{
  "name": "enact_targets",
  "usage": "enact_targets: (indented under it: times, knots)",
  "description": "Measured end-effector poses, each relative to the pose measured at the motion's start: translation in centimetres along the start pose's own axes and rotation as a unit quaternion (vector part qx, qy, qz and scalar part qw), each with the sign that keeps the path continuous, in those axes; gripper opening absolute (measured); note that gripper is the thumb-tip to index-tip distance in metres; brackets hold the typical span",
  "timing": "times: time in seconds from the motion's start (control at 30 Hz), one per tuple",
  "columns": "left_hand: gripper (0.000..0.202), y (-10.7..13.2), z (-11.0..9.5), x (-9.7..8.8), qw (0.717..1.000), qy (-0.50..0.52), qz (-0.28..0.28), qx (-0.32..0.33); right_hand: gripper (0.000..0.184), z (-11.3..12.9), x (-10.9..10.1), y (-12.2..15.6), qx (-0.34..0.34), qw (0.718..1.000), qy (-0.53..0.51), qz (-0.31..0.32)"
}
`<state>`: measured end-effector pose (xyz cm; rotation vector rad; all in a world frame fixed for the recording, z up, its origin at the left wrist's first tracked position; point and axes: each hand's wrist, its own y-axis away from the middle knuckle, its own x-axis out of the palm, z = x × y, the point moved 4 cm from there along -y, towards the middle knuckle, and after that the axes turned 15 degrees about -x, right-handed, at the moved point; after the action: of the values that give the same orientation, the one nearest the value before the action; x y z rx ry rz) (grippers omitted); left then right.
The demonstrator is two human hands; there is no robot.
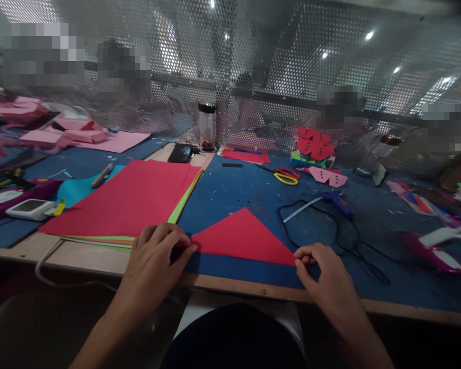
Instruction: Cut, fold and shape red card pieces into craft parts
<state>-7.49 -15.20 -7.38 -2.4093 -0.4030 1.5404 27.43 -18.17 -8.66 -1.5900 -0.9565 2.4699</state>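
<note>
A red paper triangle [246, 238] lies on the blue table mat, its peak pointing away from me and its long edge towards me. My left hand [159, 256] pinches its left corner between thumb and fingers. At the opposite corner, my right hand [322, 269] grips the tip the same way. Just beyond my left hand is a stack of coloured sheets [130, 197], red on top, with green and orange edges showing. A blue glue gun [337, 204] with a black cord rests to the right of the triangle.
Scissors [286, 176] with red and yellow handles lie behind the triangle. Red cut-outs [315, 143] are piled near a perforated metal screen [269, 61]. A jar [207, 125] and a black phone-like object [181, 152] stand at the back. Pink paper pieces [80, 130] crowd the far left.
</note>
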Motion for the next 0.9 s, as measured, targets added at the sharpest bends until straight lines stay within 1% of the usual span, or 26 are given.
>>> enact_targets:
  times: [0.2,0.6,0.9]
  knots:
    - [0.026,-0.1,0.7,-0.1,1.000,-0.008,-0.001,-0.021,0.008,-0.2,0.2,0.1,-0.005,1.000,0.005,-0.002]
    - [0.018,-0.3,1.5,-0.8,0.999,0.026,-0.011,-0.019,0.007,-0.1,0.1,0.0,-0.010,1.000,0.013,-0.004]
    - [0.012,-0.1,1.9,-0.3,0.999,0.021,-0.013,-0.023,0.009,-0.2,0.1,0.1,-0.010,1.000,-0.002,-0.004]
